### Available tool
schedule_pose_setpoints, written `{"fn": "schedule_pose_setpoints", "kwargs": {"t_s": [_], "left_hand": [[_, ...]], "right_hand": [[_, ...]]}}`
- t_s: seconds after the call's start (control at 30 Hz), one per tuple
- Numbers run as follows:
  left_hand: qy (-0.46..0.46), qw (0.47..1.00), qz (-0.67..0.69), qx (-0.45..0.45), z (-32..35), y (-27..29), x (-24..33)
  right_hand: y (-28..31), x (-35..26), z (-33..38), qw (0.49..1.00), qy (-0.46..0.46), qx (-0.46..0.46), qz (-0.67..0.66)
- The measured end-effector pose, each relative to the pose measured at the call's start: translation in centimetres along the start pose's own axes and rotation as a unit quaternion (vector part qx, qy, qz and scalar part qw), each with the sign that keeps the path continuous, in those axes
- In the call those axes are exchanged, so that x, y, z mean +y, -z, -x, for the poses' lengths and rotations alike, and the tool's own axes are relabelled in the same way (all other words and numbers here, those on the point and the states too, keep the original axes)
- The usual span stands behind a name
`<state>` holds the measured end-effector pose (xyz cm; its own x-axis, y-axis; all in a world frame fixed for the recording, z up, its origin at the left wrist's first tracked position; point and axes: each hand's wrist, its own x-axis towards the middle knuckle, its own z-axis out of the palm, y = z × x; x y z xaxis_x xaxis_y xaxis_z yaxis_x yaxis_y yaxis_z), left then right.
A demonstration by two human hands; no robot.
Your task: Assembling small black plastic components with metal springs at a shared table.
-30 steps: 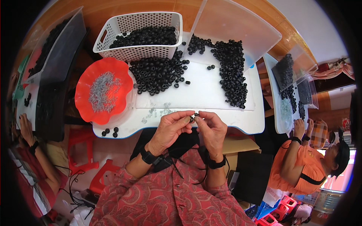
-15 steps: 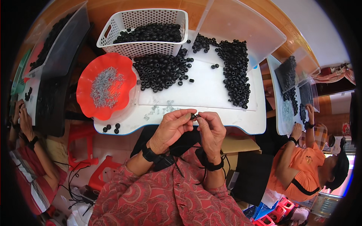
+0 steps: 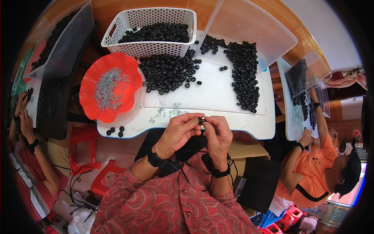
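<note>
So, from your head cam, the only view here: your left hand [image 3: 174,133] has thumb and index pinched on a small black piece [image 3: 201,121], and your right hand [image 3: 218,134] is pinched in on the same spot from the other side. Can't tell if the right fingertips also hide a second tiny part, too small to make out. The piece sits between your fingertips, just off the near edge of the white table [image 3: 241,125].

That's what would bug me tbh. Your hands are over the near edge, so if the pinch slips, the piece could go down into your lap or onto the floor, and being round it'd probably roll. Your fingers also cover most of it, so a crooked fit would be easy to miss.

Farther off, the middle heap of black pieces [image 3: 167,74] spreads in front of the white basket [image 3: 150,49], and another heap [image 3: 244,74] is on the right by the clear bin [image 3: 253,29]. Both look loose, so a sleeve or wrist brushing them could mix them up. Near left, four black pieces [image 3: 120,134] sit close to the edge, easy to knock off. The red dish [image 3: 91,74] of grey bits [image 3: 109,89] is just beyond; bump its rim and they could spill.
</note>
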<state>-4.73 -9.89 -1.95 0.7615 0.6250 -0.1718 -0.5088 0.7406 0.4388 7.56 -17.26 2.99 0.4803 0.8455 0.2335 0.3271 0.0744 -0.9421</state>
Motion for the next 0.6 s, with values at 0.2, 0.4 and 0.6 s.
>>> {"fn": "schedule_pose_setpoints", "kwargs": {"t_s": [0.2,0.4,0.6], "left_hand": [[-0.005,1.000,0.010,-0.014,0.04,0.27,-0.12],[0.008,0.999,0.039,-0.030,0.00,0.27,-0.13],[0.003,0.998,0.052,-0.040,0.05,0.47,-0.18]], "right_hand": [[-0.11,-0.74,0.06,0.998,0.049,-0.015,0.041],[-0.25,-0.58,0.29,1.000,0.016,0.013,-0.011],[-0.19,-0.63,0.47,1.000,0.014,0.006,-0.005]]}}
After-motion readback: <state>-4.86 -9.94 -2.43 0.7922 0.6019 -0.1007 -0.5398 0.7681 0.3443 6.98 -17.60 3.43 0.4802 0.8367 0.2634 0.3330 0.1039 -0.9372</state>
